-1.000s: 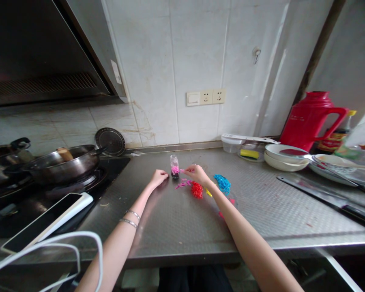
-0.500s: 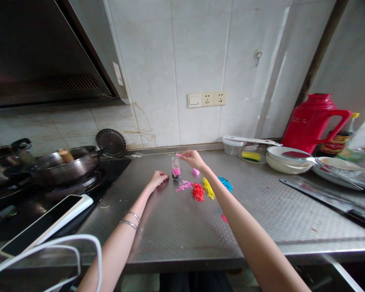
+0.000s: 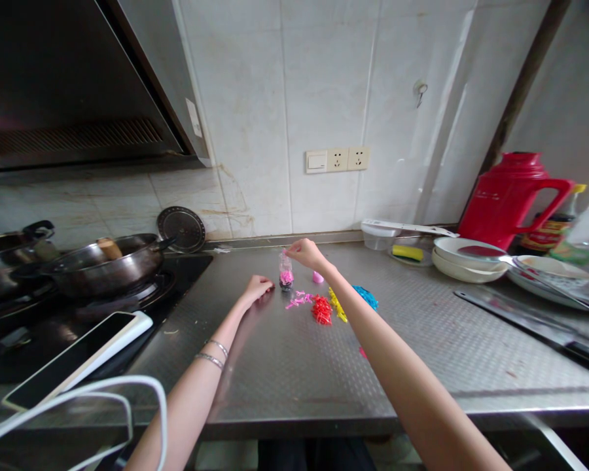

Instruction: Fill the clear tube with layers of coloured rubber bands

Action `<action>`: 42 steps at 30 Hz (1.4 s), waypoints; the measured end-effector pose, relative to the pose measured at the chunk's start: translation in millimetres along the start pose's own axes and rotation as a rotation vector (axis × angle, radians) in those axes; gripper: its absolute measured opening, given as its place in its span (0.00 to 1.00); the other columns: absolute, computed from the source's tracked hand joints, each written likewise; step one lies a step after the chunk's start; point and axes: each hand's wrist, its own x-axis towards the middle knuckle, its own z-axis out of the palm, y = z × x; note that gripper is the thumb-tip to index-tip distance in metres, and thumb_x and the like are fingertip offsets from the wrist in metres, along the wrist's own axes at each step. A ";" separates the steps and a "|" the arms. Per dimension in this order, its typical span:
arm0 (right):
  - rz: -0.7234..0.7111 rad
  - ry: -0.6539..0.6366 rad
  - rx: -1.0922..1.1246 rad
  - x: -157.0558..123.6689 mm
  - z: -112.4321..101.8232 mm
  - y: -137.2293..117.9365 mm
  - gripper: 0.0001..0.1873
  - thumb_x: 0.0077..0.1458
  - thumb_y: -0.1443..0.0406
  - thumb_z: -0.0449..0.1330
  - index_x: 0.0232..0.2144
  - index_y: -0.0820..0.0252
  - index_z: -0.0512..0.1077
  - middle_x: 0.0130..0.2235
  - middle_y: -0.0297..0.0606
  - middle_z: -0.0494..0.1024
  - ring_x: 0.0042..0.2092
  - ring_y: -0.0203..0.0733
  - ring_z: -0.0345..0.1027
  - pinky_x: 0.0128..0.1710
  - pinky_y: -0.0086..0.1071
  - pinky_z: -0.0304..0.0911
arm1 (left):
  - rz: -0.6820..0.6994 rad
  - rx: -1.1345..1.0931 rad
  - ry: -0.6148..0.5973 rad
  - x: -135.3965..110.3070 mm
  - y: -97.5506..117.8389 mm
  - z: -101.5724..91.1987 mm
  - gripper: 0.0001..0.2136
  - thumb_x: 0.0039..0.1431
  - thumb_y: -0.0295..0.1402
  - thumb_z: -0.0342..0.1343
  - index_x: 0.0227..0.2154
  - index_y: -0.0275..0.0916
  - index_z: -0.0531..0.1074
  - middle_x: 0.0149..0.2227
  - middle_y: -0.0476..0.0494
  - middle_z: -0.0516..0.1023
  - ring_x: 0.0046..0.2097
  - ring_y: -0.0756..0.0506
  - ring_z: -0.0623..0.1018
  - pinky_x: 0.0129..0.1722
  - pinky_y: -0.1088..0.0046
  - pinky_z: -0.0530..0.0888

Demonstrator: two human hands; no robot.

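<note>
A small clear bottle [image 3: 286,273] with pink pieces in its lower part stands on the steel counter [image 3: 294,366]. My right hand [image 3: 305,252] hovers right above the bottle's mouth, fingers pinched on a small pink piece. My left hand [image 3: 258,288] rests curled on the counter just left of the bottle, its fingers closed. Loose pink pieces [image 3: 298,300], a red pile [image 3: 321,310], a yellow pile [image 3: 336,305] and a blue pile [image 3: 366,297] lie right of the bottle. A pink cap [image 3: 317,277] lies behind them.
A stove with a pan [image 3: 103,265] and a pot is at left. A phone [image 3: 76,356] and white cable [image 3: 78,399] lie near the front left. Bowls and plates [image 3: 464,256], a yellow sponge [image 3: 405,252], a red thermos jug [image 3: 513,196] and a knife [image 3: 530,324] are at right.
My right hand rose from the loose pink pieces on the counter to above the bottle's mouth with a pink piece pinched. The left hand stayed put.
</note>
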 end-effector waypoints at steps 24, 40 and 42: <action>0.019 0.128 0.075 -32.8 -8.3 20.6 0.11 0.48 0.64 0.56 0.28 0.63 0.77 0.31 0.40 0.79 0.33 0.39 0.70 0.34 0.27 0.60 | 0.058 0.061 0.000 2.0 -1.1 -0.6 0.08 0.47 0.29 0.50 0.25 0.31 0.73 0.17 0.51 0.66 0.14 0.56 0.61 0.14 0.81 0.55; 0.146 0.170 0.114 -83.7 -13.3 60.8 0.16 0.48 0.59 0.53 0.28 0.64 0.77 0.25 0.37 0.76 0.29 0.37 0.65 0.29 0.26 0.56 | 0.248 0.246 -0.269 -20.2 27.4 -27.2 0.12 0.43 0.38 0.55 0.23 0.32 0.73 0.17 0.50 0.67 0.17 0.55 0.62 0.14 0.81 0.54; 0.125 0.151 0.101 -84.8 -13.1 57.1 0.15 0.48 0.60 0.53 0.28 0.64 0.77 0.26 0.38 0.76 0.29 0.37 0.65 0.29 0.26 0.56 | 0.249 0.317 -0.342 -26.9 35.8 -29.4 0.12 0.41 0.39 0.57 0.22 0.32 0.74 0.16 0.50 0.67 0.17 0.55 0.62 0.14 0.81 0.54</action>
